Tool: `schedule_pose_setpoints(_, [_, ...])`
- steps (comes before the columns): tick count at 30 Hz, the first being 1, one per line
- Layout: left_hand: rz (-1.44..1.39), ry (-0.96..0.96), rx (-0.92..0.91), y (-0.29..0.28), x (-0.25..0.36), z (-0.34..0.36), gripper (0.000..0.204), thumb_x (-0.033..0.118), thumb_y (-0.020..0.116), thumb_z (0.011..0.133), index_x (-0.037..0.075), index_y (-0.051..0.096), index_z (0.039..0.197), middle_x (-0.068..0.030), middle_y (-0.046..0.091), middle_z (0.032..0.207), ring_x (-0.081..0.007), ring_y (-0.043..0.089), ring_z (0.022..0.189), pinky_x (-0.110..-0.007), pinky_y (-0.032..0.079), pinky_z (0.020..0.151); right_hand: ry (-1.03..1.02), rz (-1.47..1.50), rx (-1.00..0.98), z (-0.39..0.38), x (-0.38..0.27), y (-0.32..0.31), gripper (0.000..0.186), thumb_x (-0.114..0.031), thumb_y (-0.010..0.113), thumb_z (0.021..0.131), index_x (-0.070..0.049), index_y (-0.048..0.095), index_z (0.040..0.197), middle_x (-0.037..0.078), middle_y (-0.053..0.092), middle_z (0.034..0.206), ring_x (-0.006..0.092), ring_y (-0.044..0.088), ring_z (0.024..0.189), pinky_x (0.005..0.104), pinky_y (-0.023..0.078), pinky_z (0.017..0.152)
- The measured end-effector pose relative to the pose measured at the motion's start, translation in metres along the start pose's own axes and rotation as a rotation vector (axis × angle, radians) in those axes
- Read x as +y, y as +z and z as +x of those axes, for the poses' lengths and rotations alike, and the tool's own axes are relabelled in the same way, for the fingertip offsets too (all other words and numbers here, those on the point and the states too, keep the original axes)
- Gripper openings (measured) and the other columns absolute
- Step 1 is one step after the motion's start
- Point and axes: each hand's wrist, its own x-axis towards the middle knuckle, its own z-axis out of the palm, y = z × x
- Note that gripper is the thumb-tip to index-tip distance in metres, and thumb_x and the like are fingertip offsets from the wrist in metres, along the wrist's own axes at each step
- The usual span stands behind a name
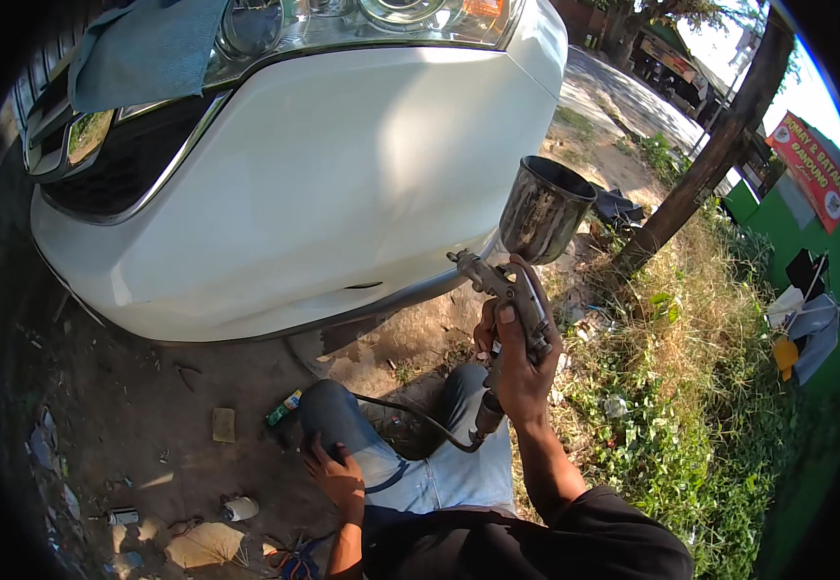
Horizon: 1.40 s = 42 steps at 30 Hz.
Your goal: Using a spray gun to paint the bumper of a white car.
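My right hand (pixel 526 362) is wrapped round a metal spray gun (pixel 497 282), raised near the lower right corner of the car bumper. On top of the gun sits a dark, paint-stained metal cup (pixel 545 211). A dark air hose (pixel 420 416) runs from the base of the handle across my lap. My left hand (pixel 338 474) lies against my left leg in jeans with its fingers apart, holding nothing. In front of me is the white bumper (pixel 323 193), glossy, with a small dark slot low on its right part. The gun does not appear to touch it.
A blue-grey cloth (pixel 154 58) drapes over the grille beside the headlight (pixel 400 12). On the dirt lie a green can (pixel 284 408), a tan block (pixel 223 425), a small white container (pixel 240 508) and scraps. At right are weeds (pixel 671 425), a leaning wooden post (pixel 700 174) and a green wall.
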Motion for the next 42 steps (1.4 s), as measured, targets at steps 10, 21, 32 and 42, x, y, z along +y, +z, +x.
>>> schedule_pose_setpoints(10, [0.027,-0.077,-0.072,-0.004,0.003,0.000,0.051,0.019,0.063,0.098,0.005,0.050,0.145,-0.0256,0.048,0.149,-0.0481,0.047,0.136,-0.058,0.039,0.112,-0.061,-0.013,0.091,0.027,0.003,-0.035,0.050,-0.014,0.058,0.110,0.000,0.046,0.156,0.003,0.058,0.088,0.0103,0.052,0.070,0.0277,0.045,0.062])
schedule_pose_setpoints(21, [0.037,-0.094,-0.073,0.003,-0.005,-0.001,0.053,0.020,0.064,0.097,0.008,0.050,0.147,-0.0258,0.051,0.148,-0.0486,0.048,0.135,-0.058,0.041,0.110,-0.163,-0.008,0.216,0.057,-0.005,-0.070,0.052,-0.015,0.058,0.110,0.001,0.044,0.158,0.000,0.059,0.084,0.0072,0.053,0.070,0.0254,0.047,0.062])
schedule_pose_setpoints(32, [0.008,-0.017,-0.073,-0.001,-0.004,0.004,0.049,0.019,0.063,0.100,0.010,0.050,0.146,-0.0269,0.053,0.145,-0.0511,0.054,0.128,-0.057,0.045,0.103,-0.060,0.014,0.128,0.029,-0.007,-0.056,0.051,-0.011,0.058,0.110,-0.003,0.045,0.158,-0.001,0.059,0.083,0.0065,0.052,0.073,0.0239,0.045,0.065])
schedule_pose_setpoints(42, [0.039,-0.053,-0.095,0.003,-0.011,0.008,0.046,0.026,0.057,0.105,0.007,0.051,0.146,-0.0306,0.053,0.141,-0.0514,0.056,0.124,-0.057,0.047,0.099,0.004,0.117,-0.004,0.049,-0.003,-0.085,0.052,-0.015,0.059,0.110,-0.006,0.045,0.160,-0.003,0.056,0.081,0.0061,0.051,0.073,0.0242,0.045,0.067])
